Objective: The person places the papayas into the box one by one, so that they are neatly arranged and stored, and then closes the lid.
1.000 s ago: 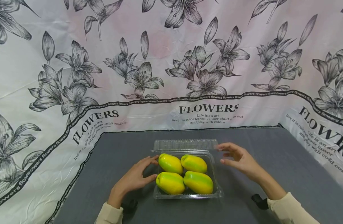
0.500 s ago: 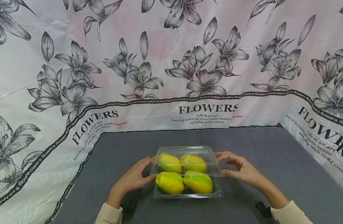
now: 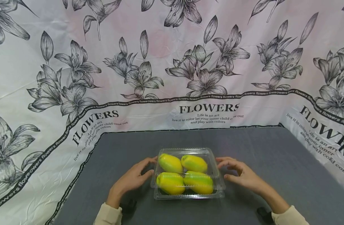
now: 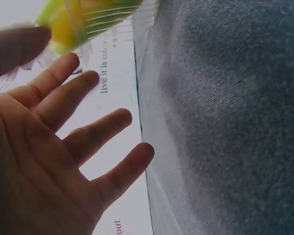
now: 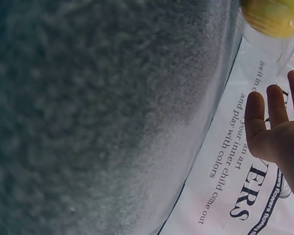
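A clear plastic clamshell box (image 3: 189,197) sits in the middle of the table in the head view. Inside lie several yellow-green mangoes (image 3: 171,183), seen through its clear lid (image 3: 189,151). The lid lies over them, its front edge still a little apart from the front rim of the base. My left hand (image 3: 131,178) is at the box's left side with fingers loosely spread; the left wrist view shows the straightened fingers and one mango (image 4: 68,24) behind clear plastic. At the right side, my right hand (image 3: 243,175) has its fingers extended beside the lid, gripping nothing.
The box stands on a grey cloth-covered table (image 3: 127,143). Behind and on both sides hangs a white curtain (image 3: 160,78) printed with lilies and lettering. Dark straps (image 3: 264,214) show near the wrists.
The lid has swung from standing up at the back, forward and down over the mangoes. My right hand came forward with it, then its fingers parted from the lid's edge. My left hand has barely moved.
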Demonstrator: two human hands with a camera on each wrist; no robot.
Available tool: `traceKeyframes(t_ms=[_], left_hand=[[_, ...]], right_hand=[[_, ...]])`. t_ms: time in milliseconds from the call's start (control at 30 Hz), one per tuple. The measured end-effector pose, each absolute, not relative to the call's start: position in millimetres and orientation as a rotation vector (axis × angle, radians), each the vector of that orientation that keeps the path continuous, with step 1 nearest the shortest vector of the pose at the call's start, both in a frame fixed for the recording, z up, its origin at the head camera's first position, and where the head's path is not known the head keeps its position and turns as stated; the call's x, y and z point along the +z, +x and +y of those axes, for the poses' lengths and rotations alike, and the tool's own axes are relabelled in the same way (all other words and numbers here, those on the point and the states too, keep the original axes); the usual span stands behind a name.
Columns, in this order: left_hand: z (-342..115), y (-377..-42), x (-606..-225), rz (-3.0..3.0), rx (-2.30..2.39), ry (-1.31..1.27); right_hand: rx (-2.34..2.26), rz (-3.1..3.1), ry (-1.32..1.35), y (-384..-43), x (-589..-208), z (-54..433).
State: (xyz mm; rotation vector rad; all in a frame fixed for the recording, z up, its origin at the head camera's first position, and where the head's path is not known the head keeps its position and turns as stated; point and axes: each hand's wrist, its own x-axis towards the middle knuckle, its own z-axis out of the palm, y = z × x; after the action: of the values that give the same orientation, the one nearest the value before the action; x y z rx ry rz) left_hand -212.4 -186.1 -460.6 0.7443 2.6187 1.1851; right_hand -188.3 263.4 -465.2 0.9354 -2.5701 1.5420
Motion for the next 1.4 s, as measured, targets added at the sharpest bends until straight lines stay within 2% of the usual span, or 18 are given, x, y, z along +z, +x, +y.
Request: traceKeyframes(t_ms=[200, 667, 1067, 1400], left_hand=[[-187, -211, -454, 2.582, 1.257, 0.654], [-192, -211, -452, 2.400, 1.263, 0.726], [-190, -211, -454, 2.453, 1.228, 0.686], [-188, -211, -455, 2.449, 1.257, 0.691]], right_hand=[[1.568, -2.581, 0.924, -186, -467, 262], [1.673, -2.641, 0.924, -184, -464, 260], [1.812, -2.783, 0.882, -183, -467, 255], [1.842, -2.716, 0.976, -182, -467, 248]])
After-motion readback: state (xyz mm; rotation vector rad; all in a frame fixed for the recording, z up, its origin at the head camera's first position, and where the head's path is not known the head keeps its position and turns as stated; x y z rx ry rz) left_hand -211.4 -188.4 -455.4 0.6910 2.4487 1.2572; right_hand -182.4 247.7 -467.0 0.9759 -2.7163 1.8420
